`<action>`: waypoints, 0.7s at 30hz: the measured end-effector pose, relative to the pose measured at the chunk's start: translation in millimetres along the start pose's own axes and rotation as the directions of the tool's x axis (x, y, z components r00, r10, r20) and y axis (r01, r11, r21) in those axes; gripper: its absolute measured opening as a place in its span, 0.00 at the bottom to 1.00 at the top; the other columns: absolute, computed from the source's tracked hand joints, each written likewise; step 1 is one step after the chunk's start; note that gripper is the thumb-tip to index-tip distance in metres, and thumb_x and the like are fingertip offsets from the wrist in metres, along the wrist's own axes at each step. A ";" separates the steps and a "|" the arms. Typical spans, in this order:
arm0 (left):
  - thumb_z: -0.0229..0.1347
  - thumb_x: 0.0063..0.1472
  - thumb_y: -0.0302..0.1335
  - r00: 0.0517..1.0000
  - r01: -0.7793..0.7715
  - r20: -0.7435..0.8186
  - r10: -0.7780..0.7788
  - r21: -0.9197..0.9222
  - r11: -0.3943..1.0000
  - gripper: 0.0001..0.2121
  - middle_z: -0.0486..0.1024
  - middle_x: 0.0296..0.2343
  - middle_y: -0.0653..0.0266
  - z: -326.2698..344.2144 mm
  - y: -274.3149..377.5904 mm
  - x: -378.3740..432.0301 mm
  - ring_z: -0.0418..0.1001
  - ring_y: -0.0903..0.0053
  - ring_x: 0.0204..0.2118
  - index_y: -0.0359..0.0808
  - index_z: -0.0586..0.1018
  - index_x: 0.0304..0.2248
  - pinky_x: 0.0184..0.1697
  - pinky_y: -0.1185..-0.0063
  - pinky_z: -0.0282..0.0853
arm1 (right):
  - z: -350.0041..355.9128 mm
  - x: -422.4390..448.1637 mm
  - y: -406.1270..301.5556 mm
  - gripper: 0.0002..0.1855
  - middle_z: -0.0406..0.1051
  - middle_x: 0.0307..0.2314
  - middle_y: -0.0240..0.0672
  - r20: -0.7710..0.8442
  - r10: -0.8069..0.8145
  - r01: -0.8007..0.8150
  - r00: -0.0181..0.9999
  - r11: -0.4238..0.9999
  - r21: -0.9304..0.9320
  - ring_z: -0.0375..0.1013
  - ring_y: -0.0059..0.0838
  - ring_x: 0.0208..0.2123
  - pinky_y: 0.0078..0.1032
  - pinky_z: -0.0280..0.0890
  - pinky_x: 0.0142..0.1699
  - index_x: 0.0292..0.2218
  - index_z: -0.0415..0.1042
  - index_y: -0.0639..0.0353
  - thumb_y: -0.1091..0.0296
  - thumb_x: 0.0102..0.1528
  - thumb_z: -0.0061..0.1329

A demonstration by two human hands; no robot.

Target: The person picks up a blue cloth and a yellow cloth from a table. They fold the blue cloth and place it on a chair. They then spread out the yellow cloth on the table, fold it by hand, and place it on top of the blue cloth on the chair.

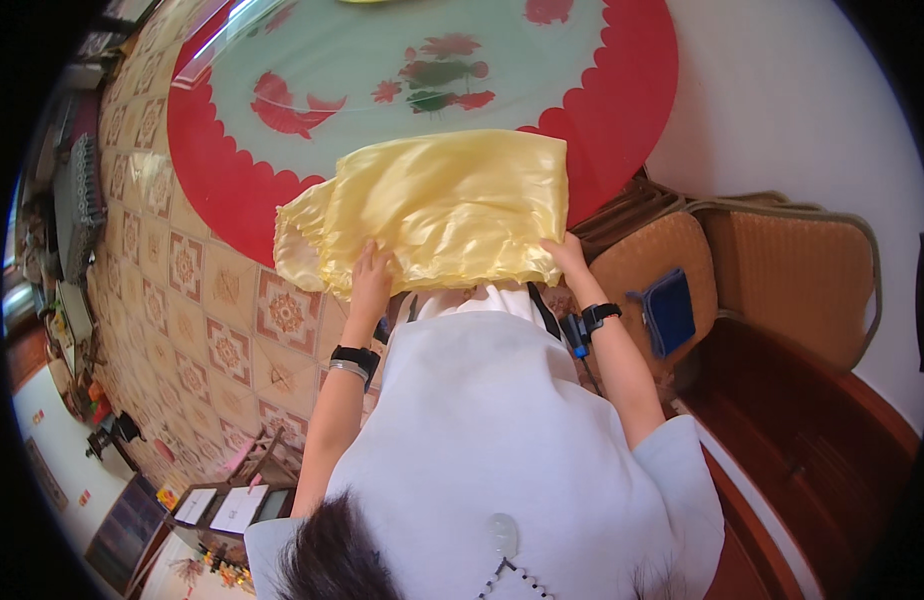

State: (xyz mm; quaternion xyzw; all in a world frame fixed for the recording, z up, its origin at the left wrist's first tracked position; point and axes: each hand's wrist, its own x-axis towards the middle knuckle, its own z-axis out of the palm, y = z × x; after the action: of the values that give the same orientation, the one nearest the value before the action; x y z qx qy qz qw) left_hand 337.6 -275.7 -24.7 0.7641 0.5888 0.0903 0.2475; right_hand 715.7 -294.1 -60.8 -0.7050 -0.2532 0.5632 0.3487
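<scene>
A folded piece of shiny yellow satin cloth [447,202] lies across the near edge of a round glass-topped table [432,161], its lower edge over my lap. A gathered, ruffled end of the cloth sticks out at the left. The fingers of my left hand [372,277] rest on the cloth's near left part; whether they grip it is unclear. At the near right corner, my right hand [568,255] holds the cloth's edge, thumb on top and the other fingers hidden beneath. Black bands circle both wrists.
The tabletop has a red scalloped border and red fish pictures [293,105]. To the right, chairs with tan seats [657,262] stand by a white wall [762,112]; a blue pouch [668,311] lies on one. Patterned floor tiles [229,352] stretch left.
</scene>
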 end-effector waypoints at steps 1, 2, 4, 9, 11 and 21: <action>0.52 0.46 0.18 1.000 0.002 0.011 -0.002 0.002 1.000 0.21 0.55 0.50 0.47 1.1 0.4 1.4 0.54 0.54 0.52 0.38 0.67 0.43 0.53 0.68 0.54 | -3.3 3.7 -1.0 0.20 0.71 0.30 0.41 -0.025 -0.048 0.047 0.999 0.998 -0.043 0.71 0.32 0.32 0.26 0.63 0.38 0.39 0.66 0.68 0.67 0.44 0.49; 0.52 0.46 0.18 1.000 0.002 0.022 -0.002 0.006 1.000 0.21 0.55 0.50 0.47 2.4 1.2 2.7 0.54 0.54 0.52 0.38 0.67 0.43 0.53 0.68 0.54 | -7.0 7.8 -2.0 0.19 0.72 0.30 0.40 -0.049 -0.096 0.091 0.994 0.992 -0.087 0.71 0.31 0.31 0.26 0.63 0.37 0.39 0.67 0.68 0.68 0.44 0.48; 0.52 0.46 0.18 0.999 -0.008 0.044 0.008 -0.003 1.000 0.21 0.54 0.51 0.46 3.0 6.4 12.0 0.53 0.54 0.53 0.38 0.67 0.43 0.53 0.68 0.54 | -15.4 12.2 -25.6 0.19 0.72 0.29 0.42 -0.114 -0.165 0.147 0.980 0.977 -0.155 0.71 0.33 0.32 0.27 0.63 0.37 0.39 0.67 0.66 0.68 0.45 0.47; 0.51 0.47 0.19 0.989 -0.042 0.138 0.055 -0.098 0.994 0.21 0.54 0.50 0.45 3.6 35.9 40.7 0.52 0.53 0.53 0.37 0.67 0.44 0.53 0.67 0.53 | -40.3 6.3 -84.7 0.16 0.69 0.30 0.51 -0.224 -0.316 0.184 0.922 0.865 -0.467 0.68 0.49 0.36 0.36 0.62 0.39 0.38 0.65 0.60 0.66 0.47 0.45; 0.52 0.47 0.20 0.984 -0.087 0.150 0.099 -0.085 0.993 0.21 0.54 0.50 0.45 5.3 40.9 47.4 0.52 0.53 0.53 0.37 0.67 0.44 0.53 0.68 0.53 | -44.5 5.3 -91.8 0.16 0.69 0.31 0.50 -0.259 -0.273 0.122 0.926 0.870 -0.478 0.69 0.47 0.37 0.34 0.63 0.40 0.39 0.66 0.61 0.66 0.47 0.45; 0.48 0.56 0.30 0.980 0.151 0.184 -0.071 -0.463 0.874 0.12 0.59 0.49 0.54 -16.6 28.4 54.2 0.56 0.65 0.53 0.35 0.73 0.38 0.52 0.72 0.54 | 88.1 -33.9 -190.5 0.16 0.70 0.22 0.49 0.190 -0.436 0.471 0.880 0.746 -0.471 0.72 0.46 0.28 0.38 0.66 0.31 0.40 0.63 0.57 0.69 0.47 0.39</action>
State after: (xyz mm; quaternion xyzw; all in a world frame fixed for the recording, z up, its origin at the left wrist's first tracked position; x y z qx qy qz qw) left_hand 370.5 -225.3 -5.0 0.6499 0.5697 0.1552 0.4785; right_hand 629.0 -181.7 97.3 -0.6688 -0.5664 0.3989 0.2697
